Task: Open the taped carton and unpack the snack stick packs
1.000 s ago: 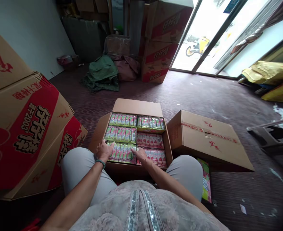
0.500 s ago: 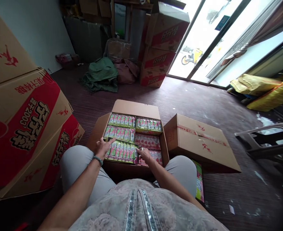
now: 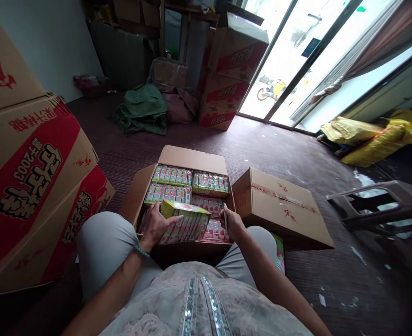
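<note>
Between my knees stands an open carton (image 3: 194,157) filled with boxes of wrapped sweets. My left hand (image 3: 154,225) is closed on the left end of a green candy box (image 3: 185,224), thumb over its top. That box is lifted and tilted above the carton's near left part. My right hand (image 3: 232,221) is at the carton's right side, fingers curled around a thin pale piece that I cannot make out. Green candy boxes (image 3: 173,175) fill the far rows, and pink candy boxes (image 3: 216,231) lie on the near right.
A closed carton (image 3: 290,205) lies to the right, with a green package (image 3: 280,254) beside my knee. Large red-printed cartons (image 3: 34,186) rise at my left. Farther off are stacked cartons (image 3: 227,79), a green cloth (image 3: 145,109), yellow sacks (image 3: 377,140) and a grey stool (image 3: 370,198).
My left hand has raised the near left candy box and tilted it up out of its place. My right hand has left that box and moved to the carton's right side.
</note>
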{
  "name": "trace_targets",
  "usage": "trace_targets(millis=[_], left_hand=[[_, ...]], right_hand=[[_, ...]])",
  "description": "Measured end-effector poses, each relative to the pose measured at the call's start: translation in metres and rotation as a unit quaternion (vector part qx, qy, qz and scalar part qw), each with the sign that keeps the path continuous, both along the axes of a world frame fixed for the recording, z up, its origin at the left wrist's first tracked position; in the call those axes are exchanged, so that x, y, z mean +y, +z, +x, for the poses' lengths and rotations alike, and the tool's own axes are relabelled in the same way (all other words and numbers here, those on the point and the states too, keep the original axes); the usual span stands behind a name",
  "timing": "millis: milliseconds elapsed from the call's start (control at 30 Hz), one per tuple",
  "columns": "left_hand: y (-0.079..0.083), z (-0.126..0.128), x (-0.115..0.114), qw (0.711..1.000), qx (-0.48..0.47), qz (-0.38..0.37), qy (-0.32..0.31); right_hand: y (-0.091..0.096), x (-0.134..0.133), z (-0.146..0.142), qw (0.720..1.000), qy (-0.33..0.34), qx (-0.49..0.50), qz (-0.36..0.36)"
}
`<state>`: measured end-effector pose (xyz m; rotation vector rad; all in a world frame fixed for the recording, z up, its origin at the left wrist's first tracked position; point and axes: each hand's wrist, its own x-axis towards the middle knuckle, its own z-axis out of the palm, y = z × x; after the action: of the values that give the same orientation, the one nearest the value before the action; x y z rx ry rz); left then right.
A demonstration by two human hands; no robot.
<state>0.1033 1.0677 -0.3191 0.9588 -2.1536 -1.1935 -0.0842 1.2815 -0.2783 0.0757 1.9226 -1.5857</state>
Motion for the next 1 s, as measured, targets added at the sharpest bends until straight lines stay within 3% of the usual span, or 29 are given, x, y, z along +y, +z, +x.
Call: trace_targets(millis=[100,167,200,267,333,400,467,533,633,833,1000], left_hand=[[-0.002,-0.006,0.017,0.992,0.094,-0.013,-0.081],[-0.018,-0.012,0.022,0.984,0.111,0.009,-0.139],[-0.029,-0.015,0.023,0.981,0.104,0.01,-0.163],[-0.05,-0.02,0.024,0.975,0.068,-0.007,-0.21],[-0.067,-0.022,0.026,0.966,0.029,-0.027,-0.254],[-0.075,-0.022,0.029,0.959,0.016,-0.033,-0.282],[-0.076,-0.021,0.032,0.957,0.018,-0.037,-0.287],[-0.075,-0.021,0.034,0.958,0.01,-0.053,-0.281],[-0.074,-0.022,0.036,0.956,-0.012,-0.097,-0.278],[-0.078,-0.021,0.034,0.951,-0.015,-0.126,-0.283],[-0.076,-0.02,0.033,0.954,-0.051,-0.119,-0.271]], right_hand=[[0.015,0.01,-0.004,0.986,0.058,0.159,-0.007],[0.022,0.011,-0.004,0.938,0.138,0.305,0.092],[0.025,0.01,-0.003,0.891,0.192,0.375,0.169],[0.026,0.004,0.002,0.77,0.311,0.459,0.316],[0.023,-0.005,0.012,0.658,0.413,0.493,0.391],[0.018,-0.017,0.026,0.588,0.468,0.52,0.405],[0.011,-0.031,0.042,0.546,0.496,0.538,0.407],[0.005,-0.044,0.056,0.518,0.526,0.534,0.412],[-0.004,-0.061,0.071,0.498,0.562,0.511,0.418],[-0.013,-0.072,0.078,0.497,0.561,0.48,0.457],[-0.013,-0.054,0.061,0.5,0.553,0.446,0.495]])
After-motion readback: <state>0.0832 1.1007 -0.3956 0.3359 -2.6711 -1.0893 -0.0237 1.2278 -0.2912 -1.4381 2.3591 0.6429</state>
